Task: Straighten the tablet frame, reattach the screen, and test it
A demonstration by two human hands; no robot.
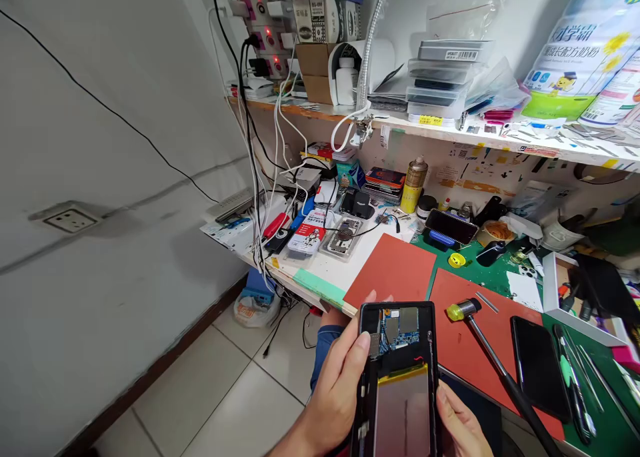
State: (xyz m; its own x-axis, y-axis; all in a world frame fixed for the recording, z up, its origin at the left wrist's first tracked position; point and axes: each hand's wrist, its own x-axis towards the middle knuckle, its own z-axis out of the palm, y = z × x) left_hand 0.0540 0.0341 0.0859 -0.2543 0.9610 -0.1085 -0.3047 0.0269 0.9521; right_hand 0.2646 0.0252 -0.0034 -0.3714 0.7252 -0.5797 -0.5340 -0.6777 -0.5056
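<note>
An opened tablet-like device is held up in front of me, its back off. Inside it show a blue circuit board at the top and a large silvery battery with yellow tape along its upper edge. My left hand grips the left side, thumb on the frame near the board. On the lower right edge, my right hand is closed round the frame. The device's bottom end runs out of view. Just right of it, a hammer with a yellow tip lies on a reddish mat.
A black phone and several tweezers lie at the right. Along the bench's back stand a spray can and a phone in a clear case. Cables hang over the left edge. A shelf overhangs the bench.
</note>
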